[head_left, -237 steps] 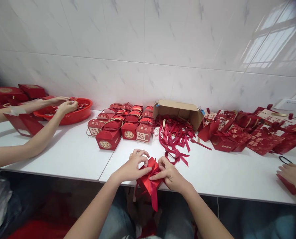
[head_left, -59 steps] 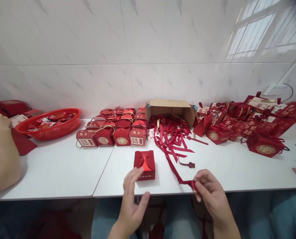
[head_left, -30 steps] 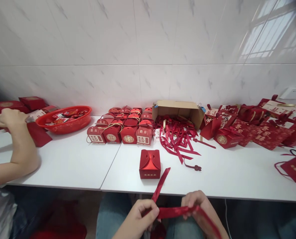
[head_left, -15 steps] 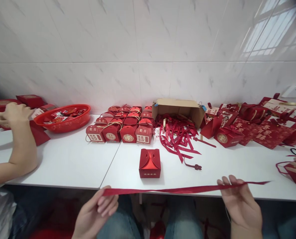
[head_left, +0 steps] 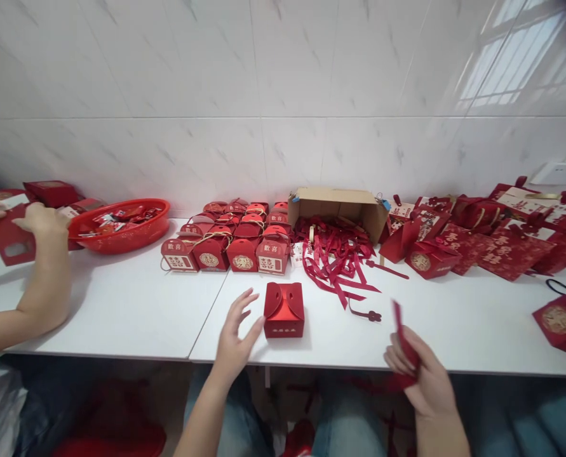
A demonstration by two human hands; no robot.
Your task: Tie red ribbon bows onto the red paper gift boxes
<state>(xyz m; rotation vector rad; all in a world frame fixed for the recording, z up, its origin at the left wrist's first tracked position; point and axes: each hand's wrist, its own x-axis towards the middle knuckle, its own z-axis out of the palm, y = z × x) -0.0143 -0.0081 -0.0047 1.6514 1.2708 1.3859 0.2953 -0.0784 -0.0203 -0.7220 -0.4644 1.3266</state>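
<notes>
In the head view a small red gift box [head_left: 284, 314] stands upright on the white table in front of me, its curved flaps folded together on top. My left hand [head_left: 237, 333] is at the box's left side with fingers spread, the thumb by its edge; whether it touches I cannot tell. To the right, near the table's front edge, my right hand [head_left: 418, 365] is closed around a dark red ribbon [head_left: 406, 346]. One ribbon end sticks up above the fist and the rest hangs down below it.
Behind the box stand rows of filled red boxes [head_left: 244, 254]. A cardboard carton [head_left: 337, 198] spills red ribbons [head_left: 333, 254]. At left, a co-worker's hand [head_left: 44, 219] handles a red box beside a red basin [head_left: 121, 244] of sweets. Red bags [head_left: 511, 247] stand at right.
The ribbon was stretched between both hands. My left hand has let it go and moved up to the box, while my right hand has come inward with the ribbon. The co-worker's box at left has shifted.
</notes>
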